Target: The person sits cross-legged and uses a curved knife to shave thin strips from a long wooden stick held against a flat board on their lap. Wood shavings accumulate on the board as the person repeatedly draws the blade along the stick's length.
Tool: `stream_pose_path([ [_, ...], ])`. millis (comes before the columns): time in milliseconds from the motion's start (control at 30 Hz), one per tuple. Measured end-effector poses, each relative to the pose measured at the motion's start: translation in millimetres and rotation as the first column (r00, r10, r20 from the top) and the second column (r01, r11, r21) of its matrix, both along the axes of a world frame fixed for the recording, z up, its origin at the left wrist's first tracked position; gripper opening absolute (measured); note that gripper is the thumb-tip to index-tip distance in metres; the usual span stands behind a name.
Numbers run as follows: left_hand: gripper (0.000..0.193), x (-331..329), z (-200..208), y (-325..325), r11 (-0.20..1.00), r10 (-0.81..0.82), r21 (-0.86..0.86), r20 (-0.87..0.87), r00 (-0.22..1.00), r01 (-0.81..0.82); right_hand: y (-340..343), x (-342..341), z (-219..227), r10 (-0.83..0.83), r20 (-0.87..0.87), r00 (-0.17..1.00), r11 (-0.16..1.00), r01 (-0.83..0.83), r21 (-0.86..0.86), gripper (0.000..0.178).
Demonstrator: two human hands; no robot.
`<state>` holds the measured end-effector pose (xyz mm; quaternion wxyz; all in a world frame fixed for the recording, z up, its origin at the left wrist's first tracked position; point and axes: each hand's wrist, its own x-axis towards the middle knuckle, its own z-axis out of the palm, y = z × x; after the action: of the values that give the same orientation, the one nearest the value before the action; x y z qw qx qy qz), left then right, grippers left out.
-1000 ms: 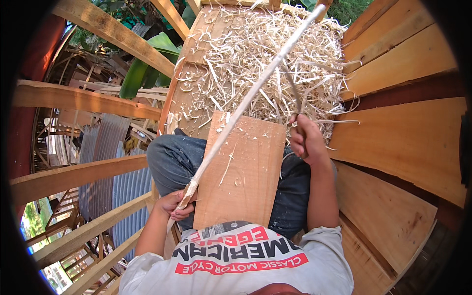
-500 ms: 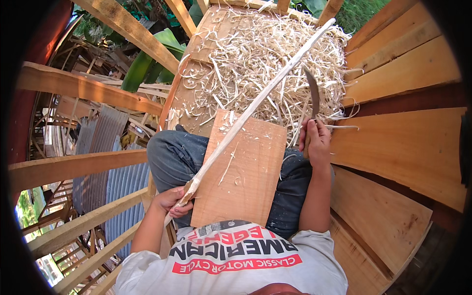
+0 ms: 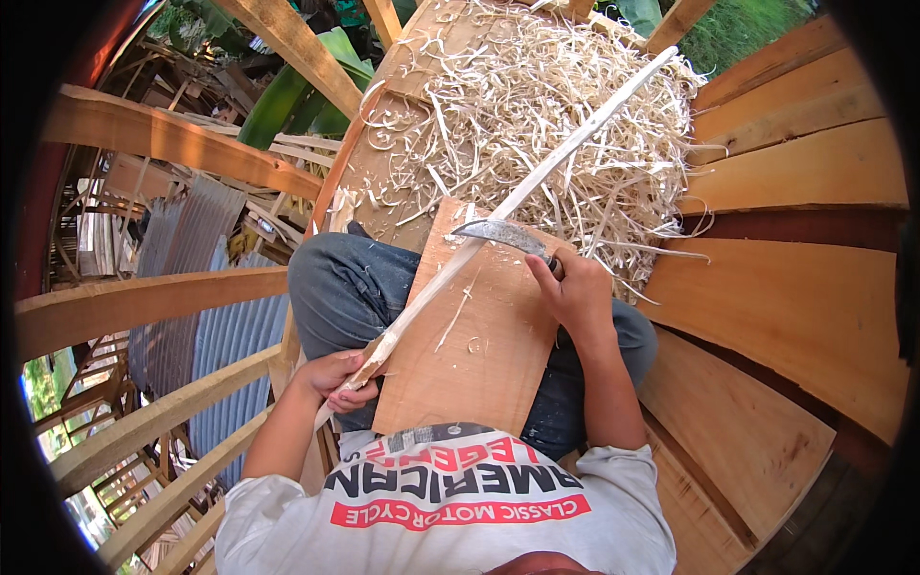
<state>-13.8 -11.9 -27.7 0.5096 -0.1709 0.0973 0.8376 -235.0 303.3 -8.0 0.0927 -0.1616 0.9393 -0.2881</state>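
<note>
Left grip (image 3: 347,378) clasps stick (image 3: 431,295), 8 o'clock | right grip (image 3: 577,287) clasps knife (image 3: 508,233), 3 o'clock | shaving, apparently | next cut likely wants stick steady

Recorded: cream-white along stick (image 3: 567,151), brown-patched near lower end. Mottled grey on the blade of the knife (image 3: 500,232). Pinkish tan, faintly grained, on board (image 3: 470,345). Pale cream among shavings (image 3: 613,206). Faded blue on jeans (image 3: 331,287).

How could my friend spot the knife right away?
Find the big heap of pale shavings, then the flat wooden board below it in the picture. Over that board, the right hand holds the knife: curved grey metal, unlike the straight, pale stick it crosses.
</note>
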Motion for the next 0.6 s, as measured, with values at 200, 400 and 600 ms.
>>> stream_pose_path([
  [200,0.042,-11,16,5,0.989,-0.044,-0.137,0.052,0.998,0.051,0,-19,-13,-0.103,-0.105,0.989,0.979,0.120,0.162,0.064],
  [400,0.045,-13,13,2,0.990,-0.073,-0.112,0.072,0.995,0.080,4,-40,-20,-0.155,-0.180,0.971,0.963,0.189,0.192,0.067],
  [600,0.045,-5,1,-2,0.996,-0.074,-0.048,0.054,0.996,0.077,13,-63,-19,-0.270,-0.169,0.948,0.947,0.294,0.133,0.069],
])
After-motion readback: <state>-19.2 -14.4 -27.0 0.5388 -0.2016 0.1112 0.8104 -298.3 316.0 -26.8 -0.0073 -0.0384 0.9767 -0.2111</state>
